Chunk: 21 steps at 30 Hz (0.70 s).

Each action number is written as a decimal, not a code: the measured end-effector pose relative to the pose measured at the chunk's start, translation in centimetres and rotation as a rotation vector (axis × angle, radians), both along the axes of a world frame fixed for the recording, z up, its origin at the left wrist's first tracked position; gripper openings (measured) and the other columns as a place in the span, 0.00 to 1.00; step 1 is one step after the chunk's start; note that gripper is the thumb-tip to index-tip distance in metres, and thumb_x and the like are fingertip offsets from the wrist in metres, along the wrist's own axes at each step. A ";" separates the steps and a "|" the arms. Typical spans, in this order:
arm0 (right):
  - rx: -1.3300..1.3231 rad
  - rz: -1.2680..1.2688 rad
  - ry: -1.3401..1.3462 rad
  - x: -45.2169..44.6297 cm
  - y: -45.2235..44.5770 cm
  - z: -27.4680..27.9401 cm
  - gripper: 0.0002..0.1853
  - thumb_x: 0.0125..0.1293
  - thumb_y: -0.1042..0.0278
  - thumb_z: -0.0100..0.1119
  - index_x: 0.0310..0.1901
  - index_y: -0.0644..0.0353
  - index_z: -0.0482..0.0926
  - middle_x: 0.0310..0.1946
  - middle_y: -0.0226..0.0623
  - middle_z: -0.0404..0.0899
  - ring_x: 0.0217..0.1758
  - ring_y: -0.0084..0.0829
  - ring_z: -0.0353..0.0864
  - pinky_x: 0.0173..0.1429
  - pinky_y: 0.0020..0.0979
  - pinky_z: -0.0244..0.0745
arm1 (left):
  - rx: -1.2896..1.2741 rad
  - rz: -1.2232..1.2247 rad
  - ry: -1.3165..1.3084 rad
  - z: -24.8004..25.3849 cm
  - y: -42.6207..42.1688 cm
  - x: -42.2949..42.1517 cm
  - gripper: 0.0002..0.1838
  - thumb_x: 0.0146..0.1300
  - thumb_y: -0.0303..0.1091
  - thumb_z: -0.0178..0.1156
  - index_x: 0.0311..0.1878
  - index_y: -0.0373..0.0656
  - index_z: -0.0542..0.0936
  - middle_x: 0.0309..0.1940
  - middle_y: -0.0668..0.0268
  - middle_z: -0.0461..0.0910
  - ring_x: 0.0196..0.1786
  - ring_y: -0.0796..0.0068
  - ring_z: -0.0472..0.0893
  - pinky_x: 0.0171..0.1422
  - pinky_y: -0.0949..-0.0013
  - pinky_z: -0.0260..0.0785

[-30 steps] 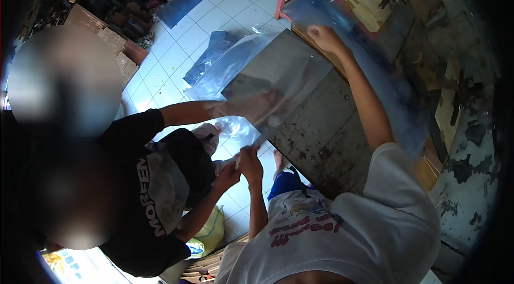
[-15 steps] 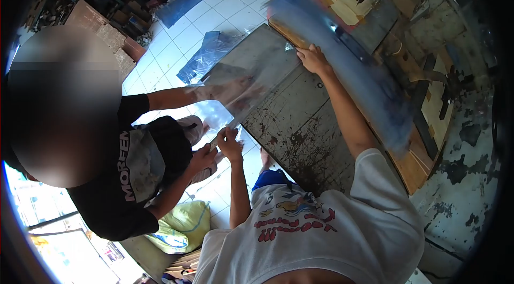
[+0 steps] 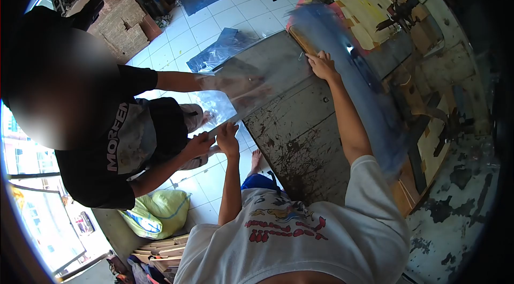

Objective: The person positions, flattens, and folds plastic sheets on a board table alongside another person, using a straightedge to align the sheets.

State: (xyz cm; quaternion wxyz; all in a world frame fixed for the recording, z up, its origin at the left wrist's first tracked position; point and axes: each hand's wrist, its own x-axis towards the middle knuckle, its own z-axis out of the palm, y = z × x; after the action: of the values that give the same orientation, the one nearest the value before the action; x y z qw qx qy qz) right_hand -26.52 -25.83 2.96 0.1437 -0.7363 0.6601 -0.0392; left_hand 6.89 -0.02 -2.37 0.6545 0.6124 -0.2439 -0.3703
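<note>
A clear plastic sheet (image 3: 278, 72) stretches over the far part of a dark, stained worktable (image 3: 300, 123). My left hand (image 3: 228, 139) is closed on the sheet's near left edge, just off the table. My right hand (image 3: 322, 65) is closed at the sheet's right end, its fingertips beside a wooden strip (image 3: 301, 41). A co-worker in a black shirt (image 3: 128, 139) stands at the left. One co-worker hand (image 3: 199, 144) grips the sheet's edge beside my left hand; the other (image 3: 249, 88) shows blurrily through the sheet.
A roll of bluish clear plastic (image 3: 353, 69) lies along the table's right side. Beyond it are yellow-taped boards (image 3: 361, 13) and a dark metal tool (image 3: 399, 16). Plastic scraps (image 3: 219, 51) lie on the tiled floor, and a yellow-green sack (image 3: 160, 211) sits at lower left.
My view has shifted a little, so the table appears further right. Both my hands keep their hold on the sheet. The co-worker's blurred hand over the table has moved slightly.
</note>
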 end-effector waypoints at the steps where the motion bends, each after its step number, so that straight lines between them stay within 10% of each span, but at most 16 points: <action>1: -0.002 -0.014 -0.004 0.1 -0.3 -0.2 0.17 0.71 0.54 0.43 0.59 0.35 0.73 0.52 0.40 0.68 0.56 0.44 0.64 0.62 0.44 0.63 | 0.002 -0.005 -0.007 0.0 0.1 0.0 0.13 0.67 0.30 0.54 0.45 0.25 0.73 0.36 0.55 0.79 0.37 0.68 0.83 0.44 0.70 0.78; 17: -0.071 0.052 -0.036 -0.3 -1.1 -1.6 0.13 0.66 0.63 0.49 0.49 0.49 0.78 0.51 0.43 0.74 0.55 0.50 0.69 0.60 0.46 0.67 | 0.131 -0.103 -0.041 0.3 0.2 0.3 0.13 0.67 0.31 0.56 0.46 0.30 0.71 0.43 0.53 0.80 0.44 0.70 0.82 0.42 0.73 0.75; 21: -0.105 -0.007 -0.132 -1.1 1.2 -1.5 0.14 0.64 0.53 0.55 0.46 0.51 0.79 0.44 0.40 0.77 0.50 0.46 0.73 0.54 0.43 0.70 | 0.132 -0.158 -0.181 0.8 0.3 0.5 0.13 0.66 0.30 0.56 0.45 0.28 0.70 0.41 0.52 0.81 0.42 0.67 0.83 0.38 0.72 0.75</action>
State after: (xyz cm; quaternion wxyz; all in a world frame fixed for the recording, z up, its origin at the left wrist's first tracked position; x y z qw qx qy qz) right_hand -27.58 -24.59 1.43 0.1479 -0.7363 0.6488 -0.1226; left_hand 7.35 0.24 -1.62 0.5571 0.6638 -0.3244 -0.3792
